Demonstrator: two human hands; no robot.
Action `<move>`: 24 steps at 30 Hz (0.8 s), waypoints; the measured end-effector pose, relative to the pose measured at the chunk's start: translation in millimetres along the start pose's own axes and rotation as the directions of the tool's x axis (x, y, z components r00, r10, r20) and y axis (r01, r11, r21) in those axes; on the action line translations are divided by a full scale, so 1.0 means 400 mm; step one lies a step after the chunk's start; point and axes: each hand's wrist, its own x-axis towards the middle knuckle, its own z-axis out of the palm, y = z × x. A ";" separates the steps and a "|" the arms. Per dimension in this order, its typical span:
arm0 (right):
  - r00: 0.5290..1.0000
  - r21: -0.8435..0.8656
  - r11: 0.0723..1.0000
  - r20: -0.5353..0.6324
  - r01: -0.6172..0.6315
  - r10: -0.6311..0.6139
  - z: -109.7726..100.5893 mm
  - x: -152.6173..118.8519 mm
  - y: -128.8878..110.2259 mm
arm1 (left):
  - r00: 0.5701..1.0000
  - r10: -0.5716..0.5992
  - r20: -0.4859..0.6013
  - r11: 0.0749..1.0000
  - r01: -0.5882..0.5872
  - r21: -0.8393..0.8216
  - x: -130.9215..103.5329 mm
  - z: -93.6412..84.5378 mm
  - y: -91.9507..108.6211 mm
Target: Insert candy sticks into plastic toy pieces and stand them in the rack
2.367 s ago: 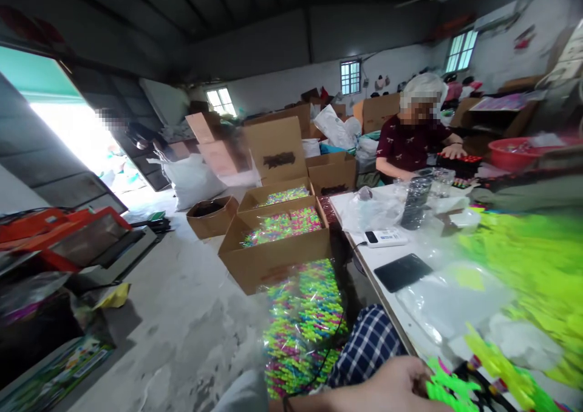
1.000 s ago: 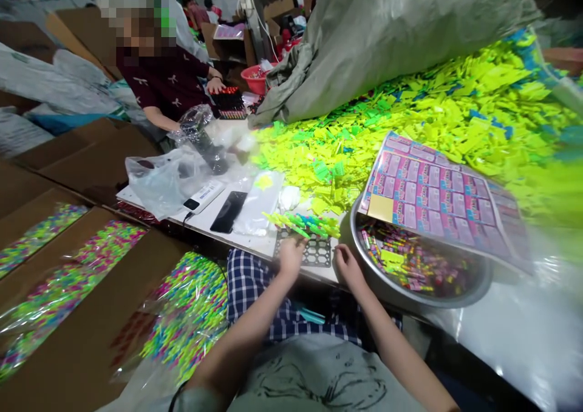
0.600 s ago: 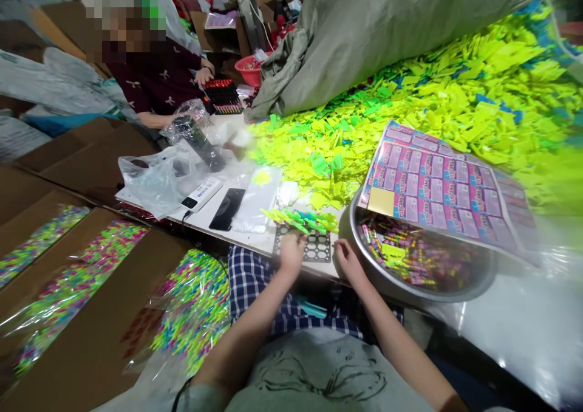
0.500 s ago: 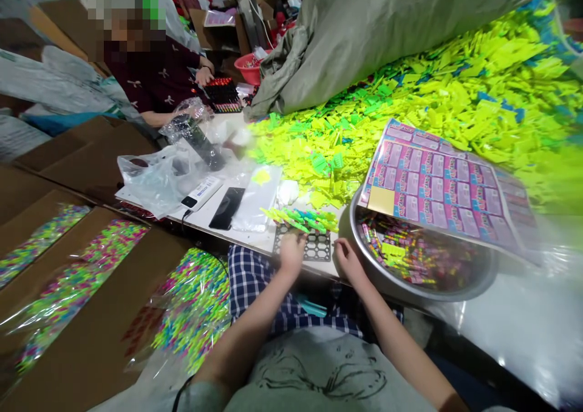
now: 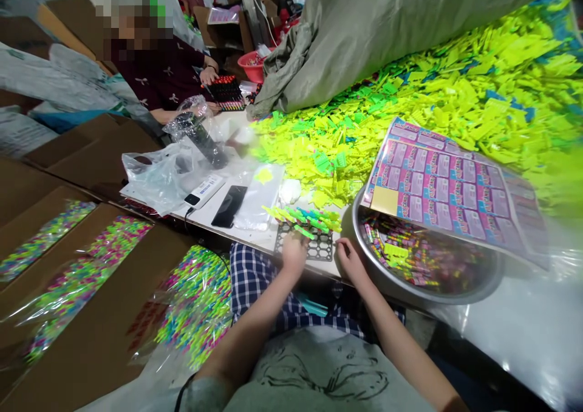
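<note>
A big yellow pile (image 5: 437, 102) is behind the holey tray (image 5: 325, 250); a round pan (image 5: 357, 233) is right of it. The left hand (image 5: 295, 254) bends its fingers over it; I can't tell if they pinch. The right hand (image 5: 351, 261) curls its fingers beside it. Little toys (image 5: 319, 219) crowd its back; front holes show bare.

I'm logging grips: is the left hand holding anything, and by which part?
The left hand is at the bright pieces above the grid tray; any grip can't be told.

The metal bowl (image 5: 460, 295) and its overhanging printed sheets (image 5: 441, 184) block the right. Bare tabletop (image 5: 257, 240) lies open between phone (image 5: 229, 206) and rack (image 5: 324, 248).
</note>
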 end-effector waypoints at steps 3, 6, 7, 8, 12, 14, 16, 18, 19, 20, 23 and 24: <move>1.000 0.002 1.000 0.002 0.001 -0.001 0.001 0.002 0.002 | 1.000 -0.003 -0.003 1.000 0.003 -0.014 0.000 0.003 -0.002; 1.000 0.006 1.000 0.004 -0.001 0.001 0.001 0.003 0.001 | 1.000 -0.005 -0.005 0.999 0.005 -0.034 0.003 0.005 -0.001; 1.000 0.006 1.000 0.005 -0.003 0.003 0.000 0.002 0.000 | 1.000 -0.006 -0.005 0.999 0.006 -0.043 0.004 0.005 0.000; 1.000 0.007 1.000 0.007 -0.005 0.005 0.000 0.002 -0.001 | 1.000 -0.006 -0.005 0.998 0.006 -0.055 0.005 0.005 0.001; 1.000 0.007 1.000 0.008 -0.009 0.009 -0.002 0.002 0.001 | 1.000 0.006 -0.009 0.990 -0.007 -0.138 0.008 -0.001 0.006; 1.000 0.007 1.000 0.004 -0.010 0.010 -0.001 0.002 0.004 | 1.000 0.010 -0.014 0.980 -0.013 -0.199 0.008 -0.007 0.006; 1.000 0.006 1.000 -0.001 -0.011 0.011 0.001 0.001 0.006 | 1.000 -0.002 -0.027 0.965 -0.005 -0.262 0.008 -0.014 0.006; 1.000 0.006 1.000 -0.007 -0.012 0.012 0.002 0.001 0.007 | 0.999 -0.027 -0.041 0.945 0.012 -0.328 0.005 -0.023 0.005; 1.000 0.006 1.000 -0.008 -0.012 0.012 0.003 0.000 0.006 | 0.998 -0.039 -0.042 0.931 0.021 -0.363 0.004 -0.029 0.005; 1.000 0.007 1.000 -0.010 -0.011 0.011 0.003 0.000 0.004 | 0.998 -0.047 -0.036 0.916 0.029 -0.401 0.001 -0.036 0.005; 1.000 0.013 1.000 -0.011 -0.008 0.008 0.003 -0.001 -0.001 | 0.999 -0.049 0.016 0.859 0.051 -0.510 -0.008 -0.058 0.010; 1.000 0.016 1.000 -0.012 -0.009 0.009 0.003 -0.001 -0.002 | 0.998 -0.049 0.036 0.839 0.061 -0.541 -0.011 -0.065 0.013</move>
